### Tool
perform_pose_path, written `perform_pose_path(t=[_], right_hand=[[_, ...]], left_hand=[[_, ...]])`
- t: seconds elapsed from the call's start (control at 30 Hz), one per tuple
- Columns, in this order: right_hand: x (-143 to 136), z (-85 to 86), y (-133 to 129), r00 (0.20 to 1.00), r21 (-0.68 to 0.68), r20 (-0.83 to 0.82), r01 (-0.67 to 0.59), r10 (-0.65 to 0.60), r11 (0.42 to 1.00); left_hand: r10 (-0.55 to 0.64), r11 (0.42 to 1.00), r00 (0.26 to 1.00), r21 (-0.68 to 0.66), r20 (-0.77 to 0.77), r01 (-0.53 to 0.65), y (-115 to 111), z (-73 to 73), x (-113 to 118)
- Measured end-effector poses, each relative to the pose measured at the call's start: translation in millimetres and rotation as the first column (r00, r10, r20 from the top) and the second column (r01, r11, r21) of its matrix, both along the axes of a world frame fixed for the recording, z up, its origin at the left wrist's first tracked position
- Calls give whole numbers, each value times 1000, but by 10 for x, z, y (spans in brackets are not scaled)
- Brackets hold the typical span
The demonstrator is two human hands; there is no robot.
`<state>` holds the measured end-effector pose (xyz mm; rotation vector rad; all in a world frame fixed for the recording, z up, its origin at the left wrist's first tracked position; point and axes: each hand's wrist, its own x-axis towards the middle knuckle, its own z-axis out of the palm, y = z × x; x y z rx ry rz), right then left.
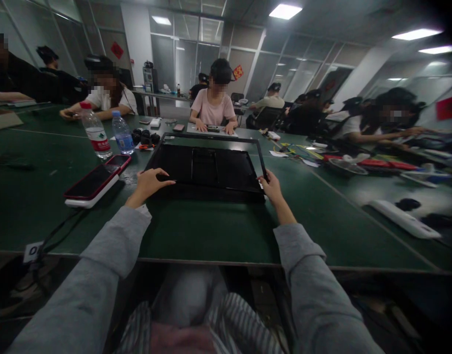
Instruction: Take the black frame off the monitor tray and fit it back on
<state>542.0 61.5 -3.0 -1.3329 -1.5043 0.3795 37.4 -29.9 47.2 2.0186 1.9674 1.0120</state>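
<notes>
A thin black rectangular frame (pixel 262 158) rises at a tilt around a shallow black tray-like case (pixel 233 169) with raised dividers, on the table in front of me. At the frame's near left corner, my left hand (pixel 148 187) is closed on it, thumb pointing inward along the near edge. My right hand (pixel 272 188) pinches the frame's right side near its lower corner. The case lies between both hands. I cannot tell whether the frame touches it.
A phone (pixel 97 177) on a white block, a red-capped bottle (pixel 97 132) and a blue-capped bottle (pixel 123 133) stand left. A power strip (pixel 403 219) and cables (pixel 297 151) lie right. A person (pixel 213 105) sits opposite.
</notes>
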Motion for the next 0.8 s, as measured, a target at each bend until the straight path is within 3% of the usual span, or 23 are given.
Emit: perform_pose_path(t=[0.27,0.63,0.8], right_hand=[[-116,-50,-147,996,16,63,56,-57,998],[-82,-175,-184,988,-5,139,65,-63,998],[-64,-256,-137,986,-31,149,84,-79,996]], left_hand=[[-166,982,980,-113,-107,153,-98,18,-117],[-175,957,983,-242,-50,158,-103,32,-135],[-147,974,985,-189,-89,128,-58,-25,-146]])
